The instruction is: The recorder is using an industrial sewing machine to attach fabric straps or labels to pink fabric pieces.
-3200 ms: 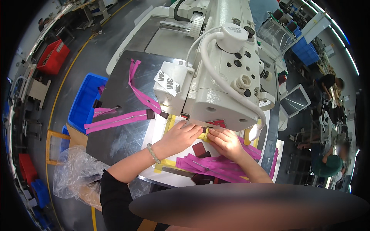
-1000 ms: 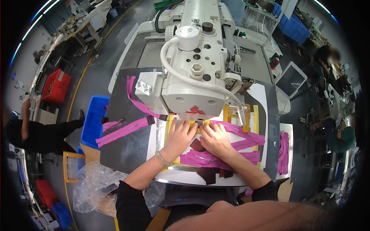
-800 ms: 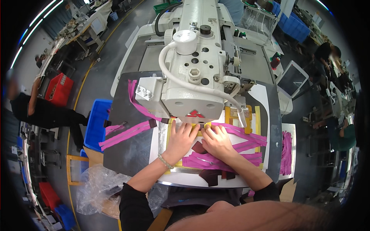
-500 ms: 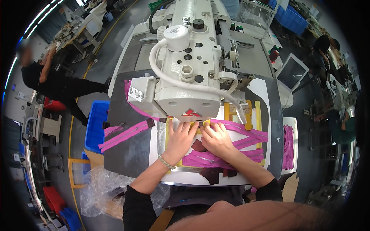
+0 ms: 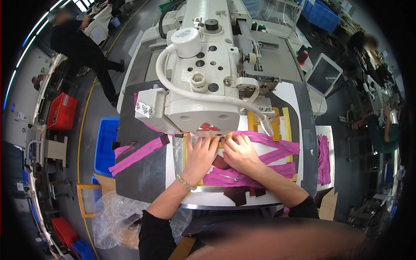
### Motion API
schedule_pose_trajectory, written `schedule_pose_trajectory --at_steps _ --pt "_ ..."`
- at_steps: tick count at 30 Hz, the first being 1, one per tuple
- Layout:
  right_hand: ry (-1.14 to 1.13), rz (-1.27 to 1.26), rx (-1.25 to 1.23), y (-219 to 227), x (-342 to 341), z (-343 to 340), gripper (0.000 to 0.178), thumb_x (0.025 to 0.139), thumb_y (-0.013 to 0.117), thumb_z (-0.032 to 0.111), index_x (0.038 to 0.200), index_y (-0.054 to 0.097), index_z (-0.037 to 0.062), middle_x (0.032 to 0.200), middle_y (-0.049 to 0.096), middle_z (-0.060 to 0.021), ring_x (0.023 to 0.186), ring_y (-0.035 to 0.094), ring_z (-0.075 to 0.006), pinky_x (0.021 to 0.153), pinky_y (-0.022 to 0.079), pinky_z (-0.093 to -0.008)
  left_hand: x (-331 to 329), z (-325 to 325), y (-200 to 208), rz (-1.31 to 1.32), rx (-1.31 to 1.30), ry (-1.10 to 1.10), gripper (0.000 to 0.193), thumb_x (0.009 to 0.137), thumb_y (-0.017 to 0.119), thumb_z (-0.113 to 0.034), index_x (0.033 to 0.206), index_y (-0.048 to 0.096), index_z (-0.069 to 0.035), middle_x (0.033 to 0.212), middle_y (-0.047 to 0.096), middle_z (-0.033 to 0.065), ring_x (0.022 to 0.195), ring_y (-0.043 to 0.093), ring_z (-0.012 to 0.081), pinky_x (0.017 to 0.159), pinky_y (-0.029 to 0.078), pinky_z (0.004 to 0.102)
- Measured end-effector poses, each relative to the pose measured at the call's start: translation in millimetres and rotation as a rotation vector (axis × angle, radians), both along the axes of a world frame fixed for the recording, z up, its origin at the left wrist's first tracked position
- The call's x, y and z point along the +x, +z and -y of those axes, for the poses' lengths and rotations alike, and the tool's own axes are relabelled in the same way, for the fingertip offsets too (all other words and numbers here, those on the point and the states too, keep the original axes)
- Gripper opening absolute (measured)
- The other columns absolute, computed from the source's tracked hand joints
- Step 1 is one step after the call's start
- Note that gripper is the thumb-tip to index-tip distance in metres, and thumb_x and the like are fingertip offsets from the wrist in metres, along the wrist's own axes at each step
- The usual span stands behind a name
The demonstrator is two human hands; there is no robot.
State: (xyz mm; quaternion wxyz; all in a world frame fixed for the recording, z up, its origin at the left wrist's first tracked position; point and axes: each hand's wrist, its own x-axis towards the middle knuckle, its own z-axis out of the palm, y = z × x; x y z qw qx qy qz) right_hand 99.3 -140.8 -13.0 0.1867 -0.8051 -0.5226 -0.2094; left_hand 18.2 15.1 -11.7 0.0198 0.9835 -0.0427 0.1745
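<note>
Both of my hands are at the front of a white industrial sewing machine's head (image 5: 203, 113). My left hand (image 5: 200, 157) lies flat on the work with its fingers stretched forward to the machine head's lower edge. Beside it, my right hand (image 5: 241, 154) has bent fingers pressed together at the end of a magenta zipper (image 5: 271, 141); the fingertips' exact hold is partly hidden. More magenta zippers (image 5: 221, 178) lie under and beside my right wrist. A dark brown patch (image 5: 220, 162) sits between the hands, and other brown pieces (image 5: 236, 197) lie at the table's front edge.
A magenta zipper (image 5: 136, 155) with a brown end rests left on the dark tabletop (image 5: 138, 186). A yellow bracket (image 5: 274, 123) stands right of the machine head. Blue bin (image 5: 106, 147) and clear plastic bag (image 5: 115, 221) are at left; a zipper bundle (image 5: 323, 160) lies at right.
My hands keep nearly the same place and pose at the machine. The view has shifted slightly. The person in dark clothes at left has walked farther up the aisle.
</note>
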Motion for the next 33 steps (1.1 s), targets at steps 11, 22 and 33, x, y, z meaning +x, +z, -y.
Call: schedule_pose_trajectory --at_steps 11,22,33 --pt "-0.03 -0.039 -0.072 -2.6 -1.8 1.4 0.037 0.067 0.067 0.014 0.102 0.062 0.0001 0.104 0.058 -0.0119 0.09 0.056 -0.0237 0.078 0.045 -0.0348 0.2 -2.7 -0.8 0.012 0.042 0.004 0.038 0.082 0.058 -0.017 0.12 0.059 -0.014 0.102 0.057 0.0038 0.103 0.054 0.0192 0.104 0.028 0.0549" --pt "-0.034 -0.043 -0.103 -5.2 -3.2 3.5 0.041 0.067 0.067 0.014 0.105 0.061 0.0002 0.108 0.058 -0.0119 0.092 0.056 -0.0241 0.08 0.045 -0.0361 1.2 -5.9 -3.5 0.006 0.046 -0.02 0.04 0.081 0.064 -0.021 0.12 0.06 -0.014 0.111 0.057 0.0035 0.109 0.052 0.0199 0.103 0.029 0.0553" --pt "0.108 -0.158 0.048 1.0 1.1 9.7 0.027 0.068 0.065 0.012 0.092 0.056 0.0025 0.111 0.059 -0.016 0.104 0.056 -0.0285 0.089 0.042 -0.0394 3.1 -38.3 3.1 -0.095 -0.071 -0.1 0.042 0.08 0.067 -0.028 0.121 0.06 -0.02 0.12 0.056 0.0022 0.116 0.048 0.0235 0.099 0.029 0.0523"
